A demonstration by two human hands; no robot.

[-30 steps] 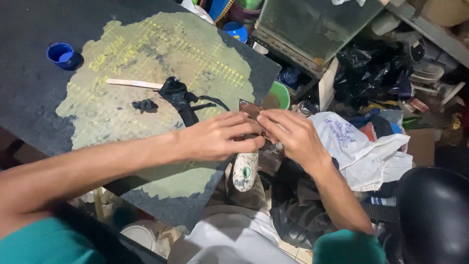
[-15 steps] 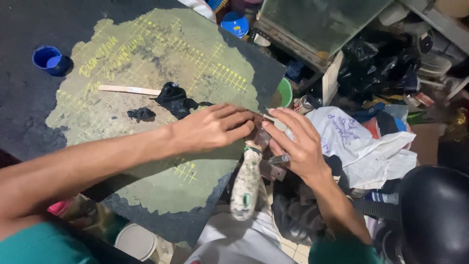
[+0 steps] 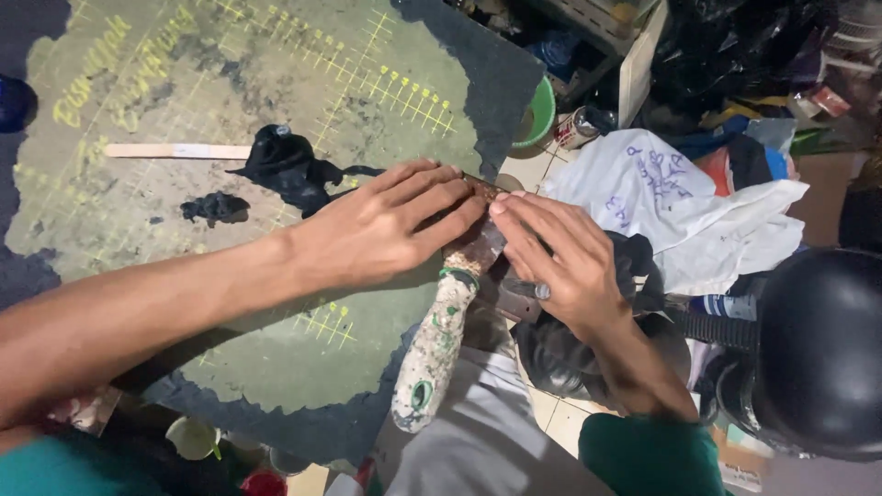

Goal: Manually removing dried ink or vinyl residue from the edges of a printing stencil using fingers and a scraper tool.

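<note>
Spreading across most of the view is the tabletop (image 3: 386,110), a dark cutting mat worn to a pale green patch with yellow grid marks, its right edge ragged. Beyond that edge lies a crumpled white cloth (image 3: 680,220) with purple scribbles, and a black helmet (image 3: 818,354) sits at the lower right.

Next in size come the two hands. The left hand (image 3: 377,230) lies flat, fingers straight and together, pressing down on the rusty blade of a scraper (image 3: 459,303) at the mat's right edge. The right hand (image 3: 556,257) does the same from the other side, fingers extended and fingertips nearly meeting those of the left; neither hand is curled around anything. The scraper's paint-spattered white handle (image 3: 432,354) points down toward the person and hangs past the mat's edge, unheld.

Smaller things rest farther left on the mat: a black rag (image 3: 289,165), a flat wooden stick (image 3: 175,151) just beside it, and a small black scrap (image 3: 216,208) nearby.

A likely risk, as I judge it: the fingertips press right on a rusty metal edge (bare skin, no glove), so a slip could cut them, and the unsupported handle could tip the tool off the tabletop if the pressure eases.
</note>
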